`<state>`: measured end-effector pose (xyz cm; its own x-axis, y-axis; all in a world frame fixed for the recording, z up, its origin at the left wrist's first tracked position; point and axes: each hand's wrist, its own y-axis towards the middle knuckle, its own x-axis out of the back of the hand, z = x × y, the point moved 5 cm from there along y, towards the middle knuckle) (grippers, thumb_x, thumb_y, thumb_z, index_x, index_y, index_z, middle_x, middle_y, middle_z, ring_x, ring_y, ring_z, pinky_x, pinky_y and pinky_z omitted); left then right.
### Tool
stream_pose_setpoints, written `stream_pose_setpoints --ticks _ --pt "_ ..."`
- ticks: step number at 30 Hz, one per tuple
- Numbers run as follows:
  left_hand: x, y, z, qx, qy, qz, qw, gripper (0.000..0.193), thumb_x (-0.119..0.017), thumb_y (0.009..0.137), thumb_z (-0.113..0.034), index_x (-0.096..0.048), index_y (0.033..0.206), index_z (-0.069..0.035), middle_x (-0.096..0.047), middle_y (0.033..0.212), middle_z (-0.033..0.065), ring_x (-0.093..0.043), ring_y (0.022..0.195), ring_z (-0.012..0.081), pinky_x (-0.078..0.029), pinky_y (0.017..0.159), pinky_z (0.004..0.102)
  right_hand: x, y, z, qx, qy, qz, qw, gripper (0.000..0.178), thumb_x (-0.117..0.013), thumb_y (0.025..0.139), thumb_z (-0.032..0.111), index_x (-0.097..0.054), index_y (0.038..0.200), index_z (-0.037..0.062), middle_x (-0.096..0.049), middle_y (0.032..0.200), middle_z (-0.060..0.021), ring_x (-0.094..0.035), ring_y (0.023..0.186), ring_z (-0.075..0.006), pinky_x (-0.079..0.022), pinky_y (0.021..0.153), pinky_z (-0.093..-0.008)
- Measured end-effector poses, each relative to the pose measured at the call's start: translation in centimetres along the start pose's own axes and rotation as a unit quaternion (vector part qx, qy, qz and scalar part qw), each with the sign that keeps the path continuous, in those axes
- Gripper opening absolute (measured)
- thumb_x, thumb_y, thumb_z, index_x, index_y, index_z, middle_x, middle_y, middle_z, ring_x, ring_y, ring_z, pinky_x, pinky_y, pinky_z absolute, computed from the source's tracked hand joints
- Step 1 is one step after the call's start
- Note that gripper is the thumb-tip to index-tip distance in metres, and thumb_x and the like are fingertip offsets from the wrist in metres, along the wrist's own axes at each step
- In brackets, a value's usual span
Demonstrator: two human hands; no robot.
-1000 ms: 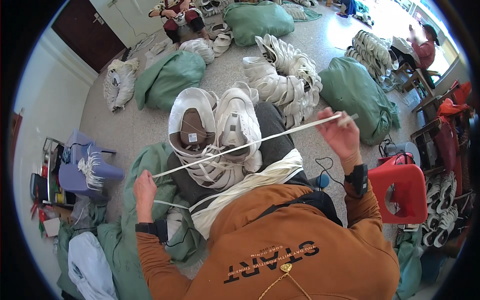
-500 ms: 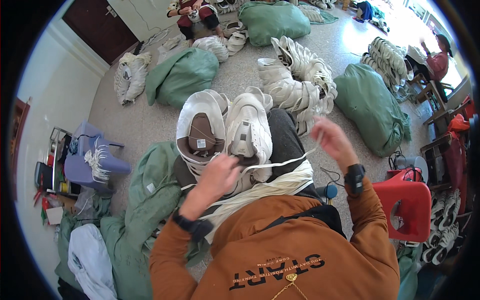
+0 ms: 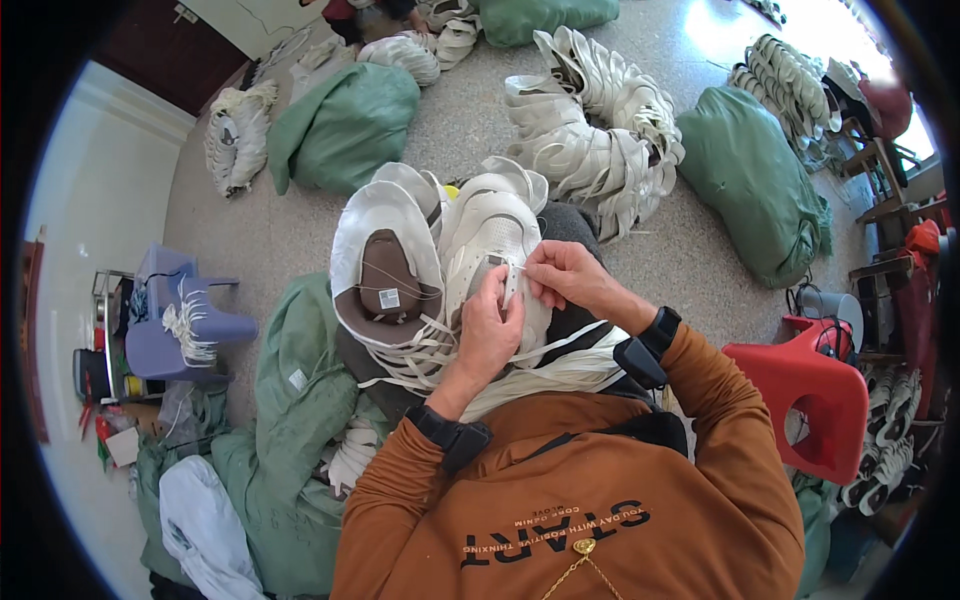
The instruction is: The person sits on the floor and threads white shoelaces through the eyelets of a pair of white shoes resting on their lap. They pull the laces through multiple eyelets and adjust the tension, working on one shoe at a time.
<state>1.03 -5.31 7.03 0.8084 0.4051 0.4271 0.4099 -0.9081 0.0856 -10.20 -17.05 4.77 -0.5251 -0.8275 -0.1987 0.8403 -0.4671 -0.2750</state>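
Observation:
On my lap, a white shoe upper lies with its toe end away from me. My left hand is closed on its eyelet edge, with the fingertips by the tongue. My right hand pinches a thin white shoelace at the row of eyelets, close beside the left fingertips. To the left rests a stack of white uppers with a brown lining, loose laces hanging from its near side. A bundle of cream laces lies across my lap under my wrists.
Green sacks and another green sack lie on the floor ahead, with a curved row of stacked uppers between them. A purple stool stands left, a red stool right. Other people sit at the far edges.
Both hands have come together at the right-hand upper. My right hand, earlier raised out to the right drawing a lace, is now at the eyelets. The view has tilted downward.

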Motion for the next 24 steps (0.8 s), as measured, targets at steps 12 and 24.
stream_pose_setpoints --ticks 12,24 --pt "0.0 -0.1 -0.7 -0.020 -0.019 -0.008 1.000 0.032 -0.062 0.092 -0.007 -0.055 0.123 0.000 -0.068 0.085 0.0220 -0.066 0.068 0.0328 -0.051 0.062 0.0406 -0.4 1.8 6.2 0.183 -0.482 0.036 0.856 0.011 -0.063 0.090 0.010 -0.058 0.092 -0.0005 -0.061 0.070 -0.0120 -0.063 0.059 -0.0271 -0.050 0.053 -0.0378" --pt "-0.2 -0.7 -0.7 -0.073 0.004 -0.012 0.997 0.041 -0.063 0.093 -0.013 -0.051 0.127 0.005 -0.066 0.096 0.0297 -0.064 0.088 0.0477 -0.052 0.073 0.0501 -0.5 1.1 3.8 0.177 -0.358 -0.028 0.916 0.008 -0.058 0.097 0.007 -0.058 0.096 -0.0012 -0.061 0.073 -0.0106 -0.061 0.064 -0.0165 -0.049 0.061 -0.0334"
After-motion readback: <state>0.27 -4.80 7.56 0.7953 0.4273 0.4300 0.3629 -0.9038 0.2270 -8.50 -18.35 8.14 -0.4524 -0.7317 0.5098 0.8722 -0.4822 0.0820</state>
